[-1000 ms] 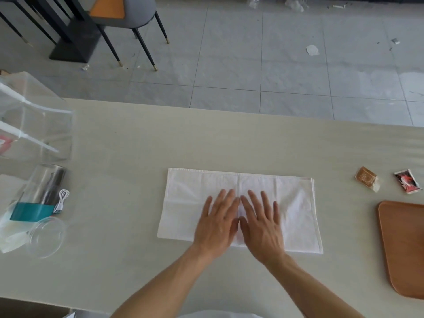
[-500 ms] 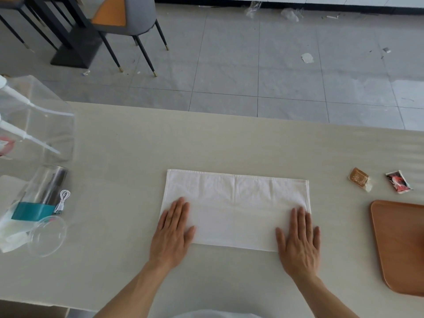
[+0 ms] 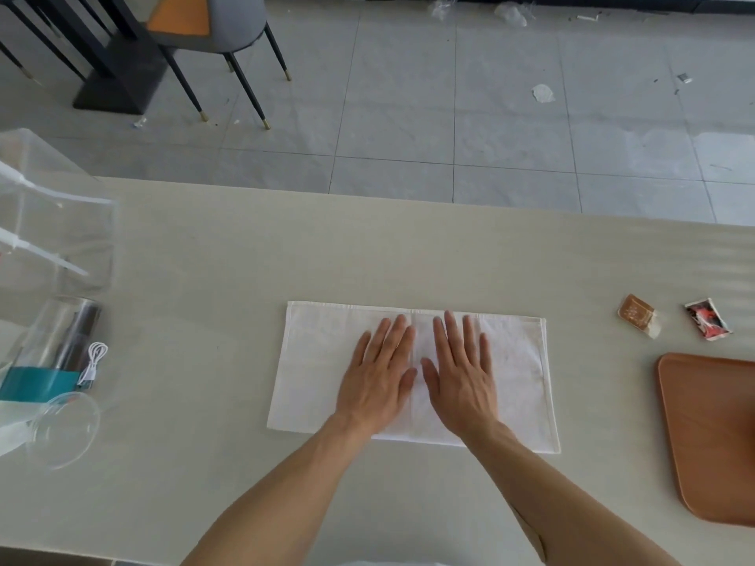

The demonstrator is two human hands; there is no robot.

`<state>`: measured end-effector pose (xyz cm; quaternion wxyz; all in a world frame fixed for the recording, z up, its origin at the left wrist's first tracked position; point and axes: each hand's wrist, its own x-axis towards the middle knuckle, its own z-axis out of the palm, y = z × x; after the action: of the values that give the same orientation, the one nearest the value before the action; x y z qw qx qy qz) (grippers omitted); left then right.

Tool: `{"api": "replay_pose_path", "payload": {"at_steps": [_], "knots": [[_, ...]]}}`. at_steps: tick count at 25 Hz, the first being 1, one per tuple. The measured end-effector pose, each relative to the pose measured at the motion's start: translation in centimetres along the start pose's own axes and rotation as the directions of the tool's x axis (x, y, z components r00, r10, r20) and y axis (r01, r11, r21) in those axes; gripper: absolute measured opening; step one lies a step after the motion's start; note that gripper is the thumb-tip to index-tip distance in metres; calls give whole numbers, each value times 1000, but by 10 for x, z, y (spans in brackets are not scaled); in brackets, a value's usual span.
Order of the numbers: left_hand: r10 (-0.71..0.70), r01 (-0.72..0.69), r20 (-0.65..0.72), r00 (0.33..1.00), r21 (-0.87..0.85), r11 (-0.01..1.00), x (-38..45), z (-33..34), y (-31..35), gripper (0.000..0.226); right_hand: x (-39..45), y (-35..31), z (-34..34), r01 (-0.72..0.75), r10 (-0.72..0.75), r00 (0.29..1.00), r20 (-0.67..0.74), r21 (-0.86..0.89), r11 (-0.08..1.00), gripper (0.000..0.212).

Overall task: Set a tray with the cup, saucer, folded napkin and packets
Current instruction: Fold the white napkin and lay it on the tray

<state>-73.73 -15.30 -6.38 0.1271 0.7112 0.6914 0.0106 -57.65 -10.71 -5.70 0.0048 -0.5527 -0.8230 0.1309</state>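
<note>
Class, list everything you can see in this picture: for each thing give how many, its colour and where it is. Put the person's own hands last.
table: one, pale beige, fills the lower view
napkin: one, white, flat at the table's centre
tray: one, reddish brown, right edge of the table, partly out of view
packets: two, right of the napkin; brown one, red and white one farther right
clear plastic items: several, far left of the table, contents unclear
chair: one, grey and orange, on the tiled floor
left hand: flat on the napkin
right hand: flat on the napkin, beside the left
</note>
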Motion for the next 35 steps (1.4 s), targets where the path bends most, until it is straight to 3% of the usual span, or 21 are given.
{"api": "replay_pose_path", "payload": {"at_steps": [6, 11, 15, 19, 24, 27, 30, 32, 35], "knots": [[20, -19, -5, 1000, 34, 999, 30, 14, -10, 56, 27, 20, 12, -30, 30, 997, 74, -3, 1000, 61], [-64, 66, -35, 997, 67, 996, 14, 8, -85, 58, 26, 76, 6, -249, 249, 968, 0, -37, 968, 70], [-130, 133, -41, 991, 94, 987, 3, -2, -126, 62, 24, 92, 4, -252, 252, 968, -6, -55, 966, 71], [-142, 144, -28, 989, 97, 985, 3, -11, -124, 65, 25, 89, 3, -263, 265, 964, 30, -51, 963, 72], [-179, 179, -10, 984, 82, 980, 16, -47, -146, 55, -10, 92, -2, -264, 265, 963, 57, -22, 964, 72], [-336, 331, 219, 916, 61, 942, 34, -66, -161, 60, -51, 97, -2, -297, 296, 951, 88, -10, 955, 72], [-509, 533, 400, 762, 59, 844, 41, -74, -162, 66, -82, 101, -2, -339, 339, 932, 126, -20, 941, 69], [-579, 631, 447, 682, 42, 775, 37, -70, -157, 75, -94, 101, 0, -362, 362, 922, 140, -20, 932, 66], [-609, 717, 408, 681, -198, 668, 20, -63, -144, 80, -101, 99, -1, -382, 379, 913, 148, -4, 924, 70]]}}
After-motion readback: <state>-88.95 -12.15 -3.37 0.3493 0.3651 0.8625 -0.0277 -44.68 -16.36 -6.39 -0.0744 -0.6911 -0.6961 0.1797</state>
